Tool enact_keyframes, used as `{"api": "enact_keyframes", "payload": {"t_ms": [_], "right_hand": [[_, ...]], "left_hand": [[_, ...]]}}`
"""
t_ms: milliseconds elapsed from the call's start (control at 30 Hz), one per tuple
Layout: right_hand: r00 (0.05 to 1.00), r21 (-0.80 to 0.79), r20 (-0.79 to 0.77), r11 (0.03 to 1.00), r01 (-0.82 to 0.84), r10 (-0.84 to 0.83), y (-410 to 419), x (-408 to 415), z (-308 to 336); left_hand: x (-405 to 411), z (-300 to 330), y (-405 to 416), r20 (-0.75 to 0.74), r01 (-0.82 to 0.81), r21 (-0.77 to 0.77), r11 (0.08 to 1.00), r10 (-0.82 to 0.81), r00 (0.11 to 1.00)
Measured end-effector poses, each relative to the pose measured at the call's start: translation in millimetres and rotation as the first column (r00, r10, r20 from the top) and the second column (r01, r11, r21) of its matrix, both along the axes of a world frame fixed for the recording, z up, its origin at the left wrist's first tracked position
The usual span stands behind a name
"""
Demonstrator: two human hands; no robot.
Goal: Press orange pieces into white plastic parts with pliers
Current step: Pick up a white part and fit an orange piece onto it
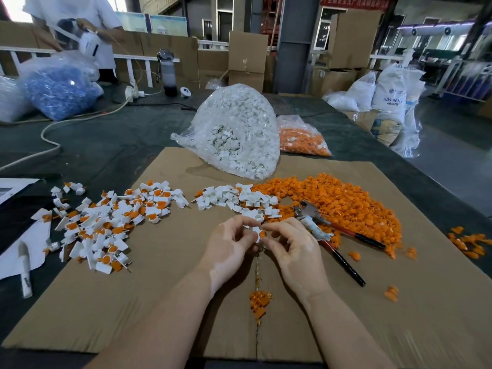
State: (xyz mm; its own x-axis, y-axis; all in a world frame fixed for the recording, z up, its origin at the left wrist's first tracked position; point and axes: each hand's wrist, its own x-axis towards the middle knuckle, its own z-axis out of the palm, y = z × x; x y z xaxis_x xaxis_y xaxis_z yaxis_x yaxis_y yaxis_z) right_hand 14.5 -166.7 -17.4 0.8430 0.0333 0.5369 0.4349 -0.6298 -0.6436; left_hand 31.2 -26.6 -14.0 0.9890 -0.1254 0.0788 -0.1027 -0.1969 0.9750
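Centrally, above the cardboard sheet (165, 302), the left hand (229, 251) and right hand (292, 249) met, fingers curled, together pinching one white plastic part (256, 232) with an orange piece (262, 233) at its right edge; how far it was seated could not be told. The pliers (327, 235) lay untouched just right of the right hand, head resting on the heap of loose orange pieces (346, 203). Empty white parts (234, 199) lay just beyond the hands, assembled parts (106, 222) spread to the left, and a bag of white parts (239, 129) stood farther back.
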Motion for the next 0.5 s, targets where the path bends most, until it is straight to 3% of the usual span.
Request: {"api": "enact_keyframes", "payload": {"t_ms": [500], "right_hand": [[0.999, -0.05, 0.044, 0.999, 0.01, -0.008, 0.5, 0.0, -0.2]], "left_hand": [[5.2, -1.4, -2.8, 0.034, -0.018, 0.012, 1.0, 0.017, 0.999]]}}
